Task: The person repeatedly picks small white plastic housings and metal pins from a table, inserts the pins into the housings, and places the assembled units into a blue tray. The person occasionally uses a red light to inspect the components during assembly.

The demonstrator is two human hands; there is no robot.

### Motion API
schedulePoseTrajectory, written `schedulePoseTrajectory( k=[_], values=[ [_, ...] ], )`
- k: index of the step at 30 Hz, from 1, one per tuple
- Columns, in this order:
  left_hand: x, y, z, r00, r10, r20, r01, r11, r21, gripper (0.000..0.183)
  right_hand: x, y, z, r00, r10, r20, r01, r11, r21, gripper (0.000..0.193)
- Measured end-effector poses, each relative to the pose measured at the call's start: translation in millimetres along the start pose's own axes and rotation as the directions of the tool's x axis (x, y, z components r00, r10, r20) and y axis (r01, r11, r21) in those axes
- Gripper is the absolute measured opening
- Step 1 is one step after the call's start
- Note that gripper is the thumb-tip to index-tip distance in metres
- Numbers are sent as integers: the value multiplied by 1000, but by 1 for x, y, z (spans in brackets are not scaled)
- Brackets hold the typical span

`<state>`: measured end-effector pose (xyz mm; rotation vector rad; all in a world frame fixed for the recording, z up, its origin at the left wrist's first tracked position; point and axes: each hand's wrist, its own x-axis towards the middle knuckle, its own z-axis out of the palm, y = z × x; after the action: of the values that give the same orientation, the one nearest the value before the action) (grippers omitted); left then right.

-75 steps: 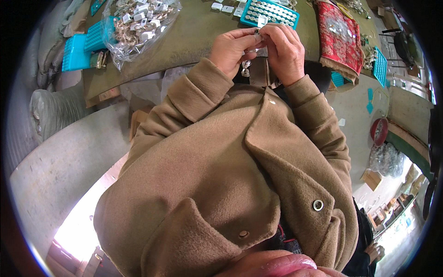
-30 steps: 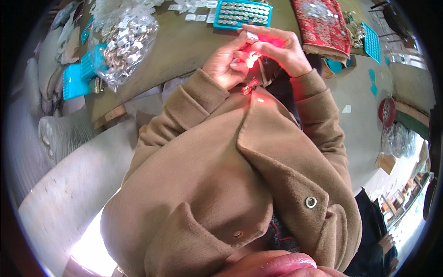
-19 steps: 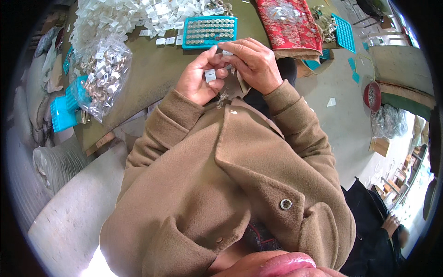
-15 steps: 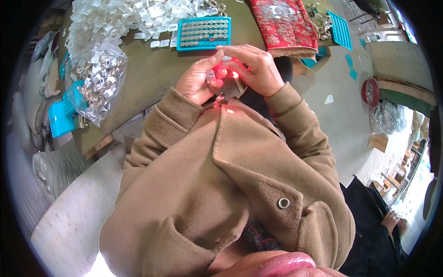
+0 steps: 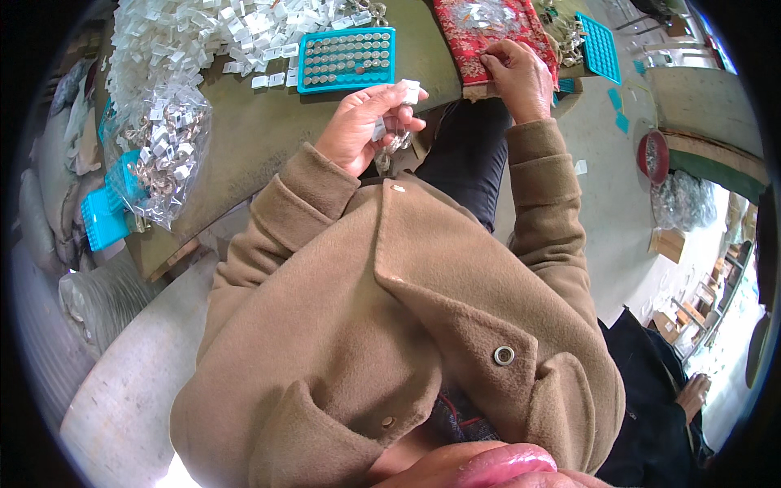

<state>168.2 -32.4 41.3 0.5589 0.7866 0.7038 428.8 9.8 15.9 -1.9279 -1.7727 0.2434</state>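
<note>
Between the thumb and forefinger of my left hand (image 5: pixel 362 122) is a small white plastic case (image 5: pixel 411 91). Metal rings and short chains (image 5: pixel 396 140) hang below the same hand, with another pale piece partly hidden among its fingers. My right hand (image 5: pixel 522 80) hovers by the near part of a red patterned cloth (image 5: pixel 464 41), its fingers curled and drawn together. Whatever those fingertips hold, if anything, is too small to make out. Beyond my left hand lies a blue tray (image 5: pixel 305 69) with rows of round silver button cells.
A large heap of white plastic cases (image 5: pixel 179 41) covers the table's far left. Nearer, a clear bag (image 5: pixel 175 154) of finished-looking cases with rings lies by blue trays (image 5: pixel 103 218). Clear small pieces (image 5: pixel 488 16) rest on the cloth. Another person's hand (image 5: pixel 694 397) shows at lower right.
My right hand has left my left hand and moved right to the red cloth. The red glow between my hands is gone. My left hand still holds the white case.
</note>
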Motion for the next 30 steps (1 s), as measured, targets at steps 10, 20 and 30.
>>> schedulePoseTrajectory(
  k=[10,20,30],
  values=[
    [4,-7,-12,991,-64,122,80,988,-135,35,-8,1,3,992,86,-88,-47,924,379,12],
    [-14,2,4,999,35,-10,-36,990,-133,36,-26,-41,-15,943,-26,332,-329,83,941,12],
    [-34,11,-5,979,204,-14,-203,957,-207,20,-51,-106,0,927,-211,311,-267,212,940,7]
  ],
)
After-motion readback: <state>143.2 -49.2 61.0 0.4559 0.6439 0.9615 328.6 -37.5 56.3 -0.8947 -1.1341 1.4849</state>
